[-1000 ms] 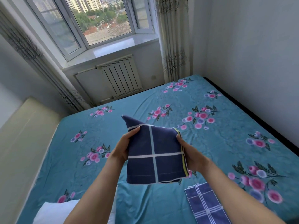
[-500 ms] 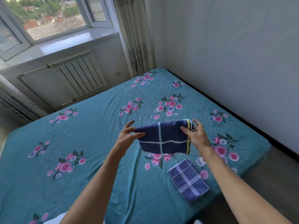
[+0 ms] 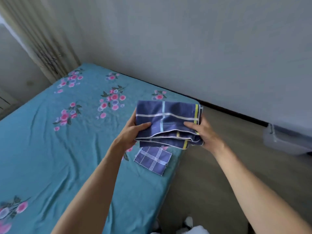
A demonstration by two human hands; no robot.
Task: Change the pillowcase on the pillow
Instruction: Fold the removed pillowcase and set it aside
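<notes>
A folded dark blue pillowcase (image 3: 168, 122) with white grid lines and a yellow stripe is held flat above the bed's right corner. My left hand (image 3: 131, 134) grips its left edge, thumb on top. My right hand (image 3: 204, 134) grips its right edge, thumb on top. Just below it, a second folded blue checked pillowcase (image 3: 153, 159) lies on the bed near the edge. The pillow is out of view.
The bed (image 3: 50, 149) has a teal sheet with pink flowers. A grey wall runs behind it, a curtain (image 3: 45, 39) hangs at the left. Wooden floor (image 3: 211, 174) lies to the right, with a grey plastic bin (image 3: 287, 142) by the wall.
The view swung right, away from the window. Both hands carried the folded pillowcase toward the bed's right corner and turned it flat, over the second folded case.
</notes>
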